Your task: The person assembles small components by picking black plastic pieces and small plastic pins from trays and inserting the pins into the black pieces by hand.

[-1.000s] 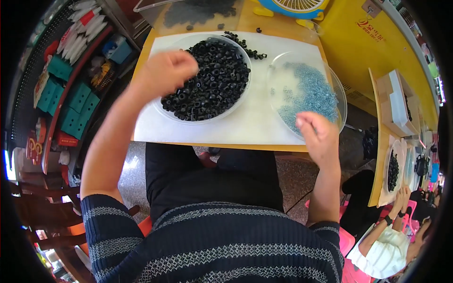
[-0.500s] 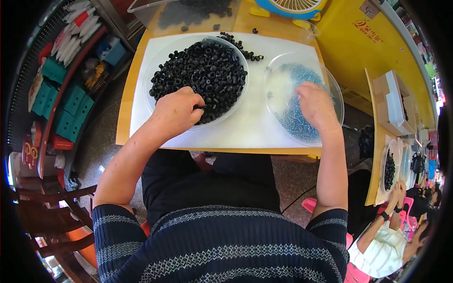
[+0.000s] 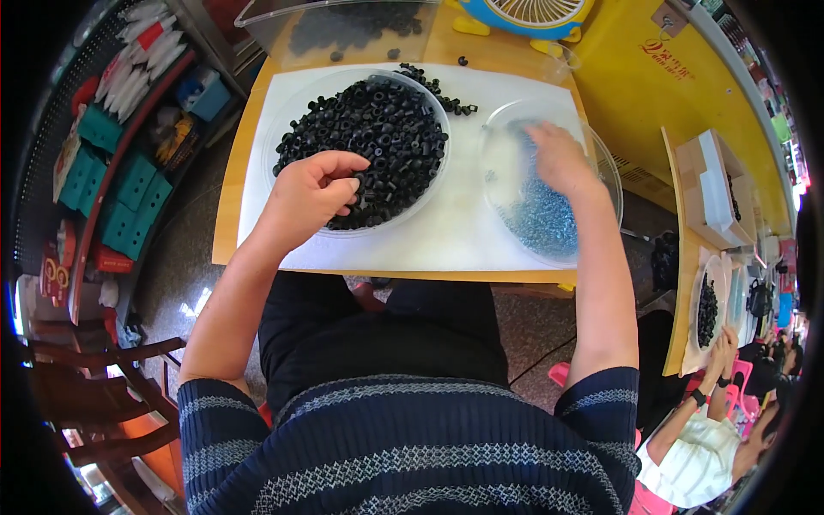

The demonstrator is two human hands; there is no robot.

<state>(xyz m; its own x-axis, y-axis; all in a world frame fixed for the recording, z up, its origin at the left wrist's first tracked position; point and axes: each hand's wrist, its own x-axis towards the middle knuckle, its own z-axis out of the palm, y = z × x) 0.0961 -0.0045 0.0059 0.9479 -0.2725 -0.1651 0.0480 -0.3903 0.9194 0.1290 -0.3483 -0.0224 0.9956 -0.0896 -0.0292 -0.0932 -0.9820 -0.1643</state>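
Note:
A round clear tray (image 3: 268, 176) heaped with small black ring-shaped plastic parts (image 3: 378, 129) lies on the left of a white sheet (image 3: 468, 154). My left hand (image 3: 311, 199) is at its near edge, fingers curled and thumb bent toward the index finger; anything between them is too small to make out. On the right stands a second round clear tray (image 3: 620, 202) with many tiny pale-blue glassy pieces (image 3: 545, 219). Over its upper part hovers my right hand (image 3: 562, 159), fingers bunched and slightly blurred, their contents hidden.
Several loose black parts (image 3: 438, 94) lie behind the left tray. Farther back are a clear bin (image 3: 343, 34) of black parts and a blue-and-yellow fan (image 3: 528, 13). A yellow panel (image 3: 652, 94) borders the table's right. Shelves (image 3: 129, 129) stand left; another person (image 3: 695, 438) works at far right.
My left hand has lifted slightly and turned, showing the thumb and curled fingers. My right hand has shifted up and left over the pale-blue pieces.

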